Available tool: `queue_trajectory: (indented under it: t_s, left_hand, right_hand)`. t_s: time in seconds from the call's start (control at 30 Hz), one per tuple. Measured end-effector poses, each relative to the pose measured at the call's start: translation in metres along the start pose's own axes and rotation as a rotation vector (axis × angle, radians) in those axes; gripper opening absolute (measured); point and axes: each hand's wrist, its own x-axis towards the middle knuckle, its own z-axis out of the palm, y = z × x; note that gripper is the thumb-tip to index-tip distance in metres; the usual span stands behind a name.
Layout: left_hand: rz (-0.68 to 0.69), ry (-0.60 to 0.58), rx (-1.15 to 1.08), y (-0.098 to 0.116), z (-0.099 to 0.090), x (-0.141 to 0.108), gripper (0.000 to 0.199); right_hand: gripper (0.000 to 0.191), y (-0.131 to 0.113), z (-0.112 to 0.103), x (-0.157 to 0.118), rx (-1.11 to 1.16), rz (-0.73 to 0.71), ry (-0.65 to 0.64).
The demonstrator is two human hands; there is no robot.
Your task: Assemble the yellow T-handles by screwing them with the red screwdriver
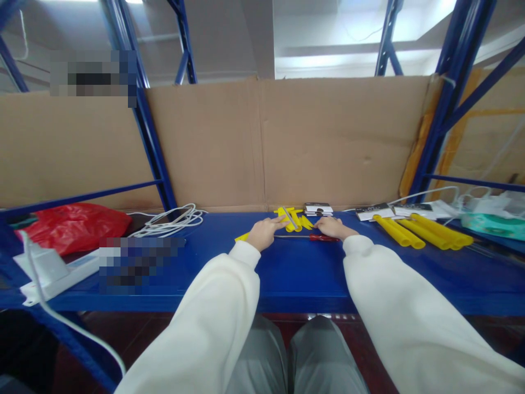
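Note:
My left hand (262,234) lies low over the blue shelf, its forefinger stretched toward a pile of short yellow pieces (292,220). A thin silver-grey strip (290,218) slants across that pile, close to the fingertips. Past the left wrist, the end of a yellow tube (242,237) sticks out. My right hand (331,226) is at the pile's right side, fingers curled and pressed together; what they hold, if anything, is hidden. A screwdriver with a red handle (323,238) lies just in front, its shaft pointing left between both hands.
Longer yellow tubes (422,231) lie at right beside black-and-white packs (374,211). Another small pack (319,209) stands behind the pile. Coiled white cable (176,220), a red plastic bag (77,224) and a white power strip (69,276) are at left. Cardboard (328,142) walls the back between blue posts.

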Motion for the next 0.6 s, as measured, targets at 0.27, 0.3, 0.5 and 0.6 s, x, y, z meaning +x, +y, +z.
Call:
queue_trajectory:
  t_s: [0.27,0.3,0.5,0.6]
  left_hand:
    - [0.020,0.004,-0.021,0.002,0.002,0.000,0.070]
    - [0.014,0.008,-0.031,0.002,0.002,0.000,0.071]
    - [0.009,0.016,-0.071,0.002,0.001,-0.001,0.071]
    - [0.005,0.015,-0.088,0.001,0.001,-0.001,0.071]
  right_hand:
    - [0.049,0.004,0.001,0.001,-0.011,0.007,0.025]
    - [0.050,0.005,0.002,0.002,-0.001,0.010,0.033]
    - [0.051,0.010,0.002,0.004,0.085,0.056,0.065]
    - [0.050,0.008,0.001,0.003,0.117,0.044,0.109]
